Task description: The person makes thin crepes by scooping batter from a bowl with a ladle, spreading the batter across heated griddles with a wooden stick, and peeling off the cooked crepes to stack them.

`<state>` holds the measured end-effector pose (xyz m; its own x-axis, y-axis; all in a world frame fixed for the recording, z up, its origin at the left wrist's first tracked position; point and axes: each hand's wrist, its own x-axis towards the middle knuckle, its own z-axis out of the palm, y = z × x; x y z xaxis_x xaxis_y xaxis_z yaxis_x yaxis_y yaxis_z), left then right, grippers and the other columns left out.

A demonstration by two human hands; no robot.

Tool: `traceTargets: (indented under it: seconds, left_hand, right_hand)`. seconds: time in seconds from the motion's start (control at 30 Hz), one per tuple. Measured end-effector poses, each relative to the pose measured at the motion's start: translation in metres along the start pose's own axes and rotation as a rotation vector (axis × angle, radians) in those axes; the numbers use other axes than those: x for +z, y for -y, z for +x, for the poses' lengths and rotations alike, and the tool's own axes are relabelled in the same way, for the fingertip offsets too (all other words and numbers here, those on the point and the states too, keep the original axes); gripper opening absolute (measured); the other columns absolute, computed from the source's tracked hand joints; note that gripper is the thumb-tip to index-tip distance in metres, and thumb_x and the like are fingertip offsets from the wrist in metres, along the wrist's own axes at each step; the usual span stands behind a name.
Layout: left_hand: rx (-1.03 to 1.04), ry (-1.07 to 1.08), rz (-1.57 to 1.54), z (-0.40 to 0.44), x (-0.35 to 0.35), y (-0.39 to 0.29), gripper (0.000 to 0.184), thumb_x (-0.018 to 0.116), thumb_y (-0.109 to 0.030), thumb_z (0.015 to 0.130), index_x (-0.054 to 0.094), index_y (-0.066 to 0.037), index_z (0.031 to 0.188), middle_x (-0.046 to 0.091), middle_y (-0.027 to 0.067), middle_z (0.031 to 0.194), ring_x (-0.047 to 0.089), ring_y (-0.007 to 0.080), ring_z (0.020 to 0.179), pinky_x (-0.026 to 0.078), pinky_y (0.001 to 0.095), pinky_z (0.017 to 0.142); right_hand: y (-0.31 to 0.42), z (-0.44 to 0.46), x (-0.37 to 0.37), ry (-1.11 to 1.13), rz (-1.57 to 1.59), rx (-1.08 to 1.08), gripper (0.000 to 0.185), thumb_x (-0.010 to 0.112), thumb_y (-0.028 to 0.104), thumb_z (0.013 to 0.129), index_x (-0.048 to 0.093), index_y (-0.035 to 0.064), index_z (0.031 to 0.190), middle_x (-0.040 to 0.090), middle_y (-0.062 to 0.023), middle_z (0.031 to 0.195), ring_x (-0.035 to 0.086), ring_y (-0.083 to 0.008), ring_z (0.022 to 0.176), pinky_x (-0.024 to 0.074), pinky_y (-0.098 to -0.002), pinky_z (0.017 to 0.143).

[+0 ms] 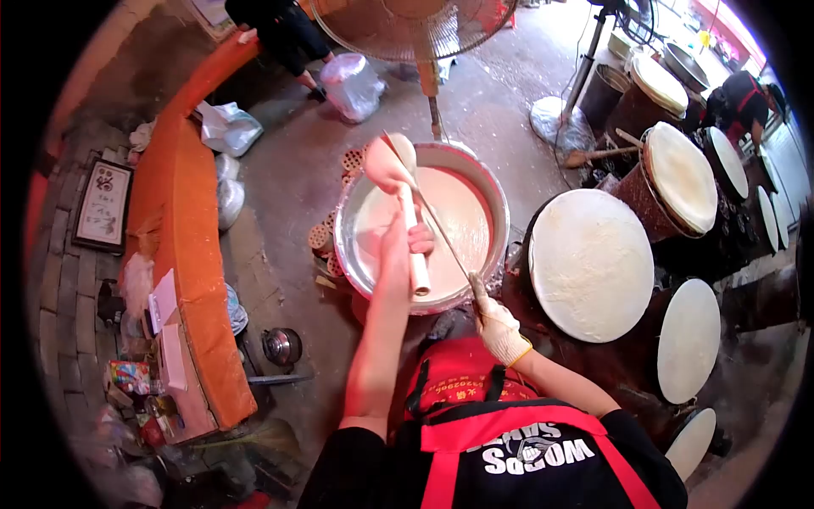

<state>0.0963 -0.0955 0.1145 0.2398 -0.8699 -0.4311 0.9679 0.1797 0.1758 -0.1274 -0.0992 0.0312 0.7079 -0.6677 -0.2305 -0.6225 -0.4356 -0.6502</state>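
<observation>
My left hand (pixel 398 243) is bare and wrapped around the pale handle of a ladle (pixel 391 164), whose rounded head looks coated in cream-coloured batter. A white glove covers my right hand (pixel 500 331), which is closed on the wooden handle of a long thin spatula (pixel 444 231). The spatula's narrow blade slants up to the left and crosses the ladle's head; whether they touch I cannot tell. Beneath both tools stands a wide metal tub (pixel 500 197) holding pale batter (pixel 458 212).
Right of the tub is a large round griddle (pixel 592 265) with a pale sheet on top; several similar ones surround it. A pedestal fan (pixel 415 30) stands ahead. An orange counter (pixel 191 280) runs along the left, a kettle (pixel 281 346) nearby. Two other people are farther back.
</observation>
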Motion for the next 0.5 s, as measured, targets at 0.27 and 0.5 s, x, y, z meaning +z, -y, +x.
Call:
traceTargets:
  seconds: [0.27,0.5]
  left_hand:
    - [0.558,0.069,0.994,-0.113,0.156,-0.072,0.020,0.042,-0.031,0.099,0.040,-0.013,0.093,0.036,-0.0026,0.060,0.033,0.0043,0.042,0.026,0.0186,0.034]
    - [-0.116,-0.156,0.962,-0.079,0.131,-0.132,0.028,0.043,-0.029,0.099,0.046,-0.002,0.102,0.037,-0.0033,0.063,0.033,0.0009,0.044,0.027,0.0149,0.035]
  right_hand:
    - [0.047,0.004,-0.099,-0.522,0.002,-0.573,0.067,0.048,0.002,0.084,0.024,0.0130,0.146,0.061,-0.0176,0.094,0.059,-0.0333,0.066,0.0471,-0.0412,0.056]
    - [0.074,0.015,-0.079,-0.579,-0.304,-0.247,0.065,0.039,0.008,0.089,0.016,0.0264,0.147,0.059,-0.0161,0.094,0.062,-0.0337,0.068,0.0502,-0.0428,0.056]
